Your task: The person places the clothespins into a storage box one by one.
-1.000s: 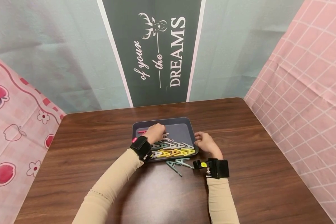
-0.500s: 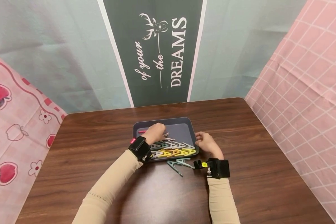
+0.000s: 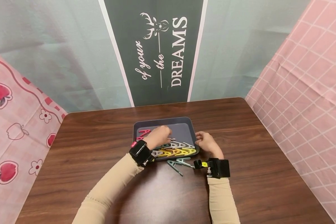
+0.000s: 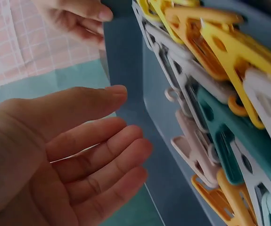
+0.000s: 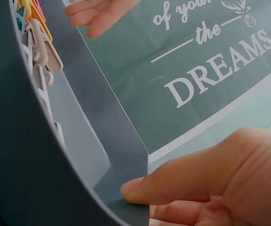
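A dark grey tray (image 3: 182, 128) holds rows of plastic clothespins: yellow and orange ones (image 3: 182, 151) along the near side, white ones (image 3: 180, 145) behind, and red-pink ones (image 3: 144, 133) at the left. My left hand (image 3: 159, 136) hovers over the tray; its fingers are slightly bent and hold nothing in the left wrist view. Near it there lie a beige clothespin (image 4: 199, 146) and a teal clothespin (image 4: 229, 132). My right hand (image 5: 196, 183) pinches the tray's right wall, thumb inside the rim and fingers outside. My left forearm hides part of the tray's left side.
Two pale green clothespins (image 3: 174, 168) lie on the brown wooden table (image 3: 254, 155) just in front of the tray. Behind the table hangs a green curtain (image 3: 229, 62). Pink cloths hang at the left and right.
My left hand has shifted right and its fingers have come away from the beige clothespins, uncovering more of the red-pink ones. The right hand has stayed at the tray's right wall.
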A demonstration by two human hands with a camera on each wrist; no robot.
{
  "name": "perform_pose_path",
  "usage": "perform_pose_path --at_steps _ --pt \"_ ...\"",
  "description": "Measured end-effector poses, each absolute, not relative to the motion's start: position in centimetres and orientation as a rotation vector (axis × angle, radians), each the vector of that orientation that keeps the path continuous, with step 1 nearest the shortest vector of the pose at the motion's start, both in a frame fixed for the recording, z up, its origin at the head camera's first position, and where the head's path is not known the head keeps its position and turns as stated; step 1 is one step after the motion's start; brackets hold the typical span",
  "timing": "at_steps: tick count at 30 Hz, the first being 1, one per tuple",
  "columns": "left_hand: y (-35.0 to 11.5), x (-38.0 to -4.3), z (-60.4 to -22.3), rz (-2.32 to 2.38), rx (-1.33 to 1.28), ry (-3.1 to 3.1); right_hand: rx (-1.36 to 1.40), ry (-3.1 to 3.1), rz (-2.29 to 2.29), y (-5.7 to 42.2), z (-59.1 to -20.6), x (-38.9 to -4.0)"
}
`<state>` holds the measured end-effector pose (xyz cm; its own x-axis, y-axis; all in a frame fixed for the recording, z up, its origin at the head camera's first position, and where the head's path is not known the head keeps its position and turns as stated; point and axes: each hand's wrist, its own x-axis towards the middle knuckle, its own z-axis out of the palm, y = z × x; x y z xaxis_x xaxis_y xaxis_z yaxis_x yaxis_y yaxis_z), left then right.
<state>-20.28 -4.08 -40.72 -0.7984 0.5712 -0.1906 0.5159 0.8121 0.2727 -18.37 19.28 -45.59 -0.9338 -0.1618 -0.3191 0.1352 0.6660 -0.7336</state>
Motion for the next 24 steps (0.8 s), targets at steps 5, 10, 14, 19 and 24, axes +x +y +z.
perform_pose_path --at_steps 5,10,14,19,24 --pt "-3.8 -19.4 -40.6 0.339 0.899 2.749 -0.019 2.529 -1.164 19.3 -45.6 -18.5" --pt "-3.7 -18.7 -40.6 0.377 0.974 2.734 -0.012 2.527 -1.161 19.3 -45.5 -18.5" --pt "-3.8 -17.9 -40.6 0.406 1.055 2.735 -0.015 2.529 -1.154 19.4 -45.5 -18.5" --pt "-3.5 -16.5 -40.6 0.401 1.166 2.740 -0.030 2.536 -1.149 19.4 -45.6 -18.5" --pt "-3.4 -15.1 -40.7 0.358 1.274 2.717 -0.017 2.535 -1.152 19.3 -45.7 -18.5"
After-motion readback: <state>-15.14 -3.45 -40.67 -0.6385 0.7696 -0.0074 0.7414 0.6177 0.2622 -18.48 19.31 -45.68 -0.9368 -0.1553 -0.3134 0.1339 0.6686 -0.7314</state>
